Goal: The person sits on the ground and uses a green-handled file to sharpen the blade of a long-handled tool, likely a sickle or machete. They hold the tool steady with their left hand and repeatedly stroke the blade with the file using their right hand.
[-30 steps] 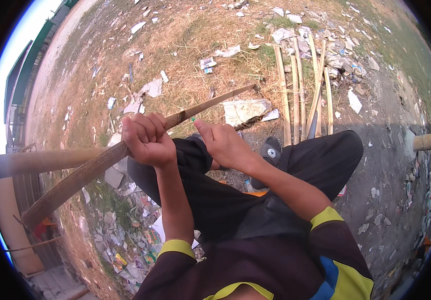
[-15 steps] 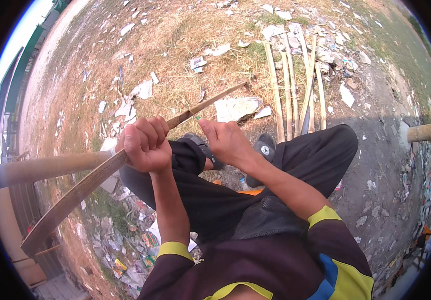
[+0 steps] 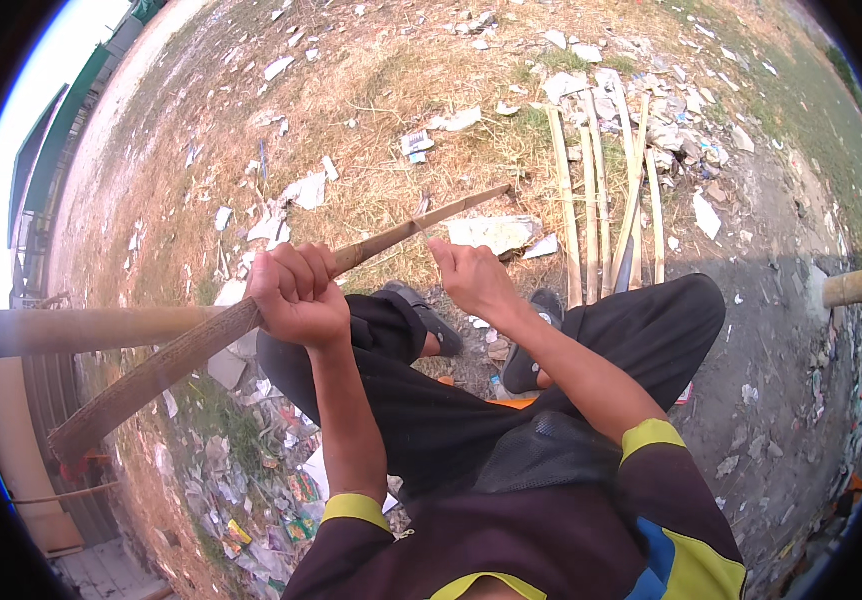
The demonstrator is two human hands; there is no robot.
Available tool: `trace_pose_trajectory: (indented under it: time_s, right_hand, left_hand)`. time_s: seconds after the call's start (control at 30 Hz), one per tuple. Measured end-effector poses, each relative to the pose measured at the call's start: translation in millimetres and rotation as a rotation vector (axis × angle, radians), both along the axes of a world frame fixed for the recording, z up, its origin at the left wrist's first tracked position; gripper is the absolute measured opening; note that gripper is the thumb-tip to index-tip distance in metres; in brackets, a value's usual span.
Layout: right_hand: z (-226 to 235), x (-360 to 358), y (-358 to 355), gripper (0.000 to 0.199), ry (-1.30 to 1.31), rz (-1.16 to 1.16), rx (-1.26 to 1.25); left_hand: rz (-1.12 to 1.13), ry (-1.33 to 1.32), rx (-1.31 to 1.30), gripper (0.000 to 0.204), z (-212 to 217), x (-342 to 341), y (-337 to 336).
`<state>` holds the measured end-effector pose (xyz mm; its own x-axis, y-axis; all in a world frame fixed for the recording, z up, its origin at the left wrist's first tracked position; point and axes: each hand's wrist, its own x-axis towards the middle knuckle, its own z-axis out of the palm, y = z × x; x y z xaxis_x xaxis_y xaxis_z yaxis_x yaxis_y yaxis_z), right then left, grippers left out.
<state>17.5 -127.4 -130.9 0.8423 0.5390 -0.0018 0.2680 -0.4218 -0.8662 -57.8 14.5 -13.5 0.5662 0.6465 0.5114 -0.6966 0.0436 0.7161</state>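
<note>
My left hand (image 3: 301, 295) is closed around a long bamboo strip (image 3: 176, 372), which slants from the lower left up to a narrow far end over the dry grass. My right hand (image 3: 481, 285) is fisted just right of the strip, its thumb toward it. A thin sliver or edge shows between that thumb and the strip; what the right fingers hold is too small to make out. Several pale split bamboo strips (image 3: 591, 200) lie on the ground beyond my right knee. A dark pointed blade-like piece (image 3: 625, 265) lies among them.
A round bamboo pole (image 3: 101, 332) runs in from the left behind the held strip. Another pole end (image 3: 851, 288) juts in at the right. White rubble (image 3: 496, 233) and scattered litter (image 3: 251, 500) cover the ground. My crossed legs (image 3: 431, 400) are below my hands.
The held strip has turned about its length, showing more of its rough brown side. Both hands keep close to it. The whole view has shifted slightly, with the ground lower in it.
</note>
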Motion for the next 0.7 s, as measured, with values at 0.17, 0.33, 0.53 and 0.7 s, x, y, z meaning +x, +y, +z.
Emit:
trace_pose_trajectory:
  time_s: [0.17, 0.33, 0.53, 0.7]
  right_hand:
    - [21, -9, 2, 0.055, -0.048, 0.080, 0.053]
    - [-29, 24, -12, 0.050, -0.085, -0.037, -0.169]
    - [0, 3, -2, 0.043, -0.025, 0.063, 0.057]
    - [-30, 36, -7, 0.064, 0.070, 0.008, -0.130]
  left_hand:
    - [-0.002, -0.011, -0.010, 0.041, 1, 2, -4]
    - [-0.044, -0.044, 0.002, 0.039, 5, 2, -6]
    - [-0.002, 0.015, 0.012, 0.041, 3, 5, -7]
    - [0.036, -0.017, -0.053, 0.040, 5, 2, -4]
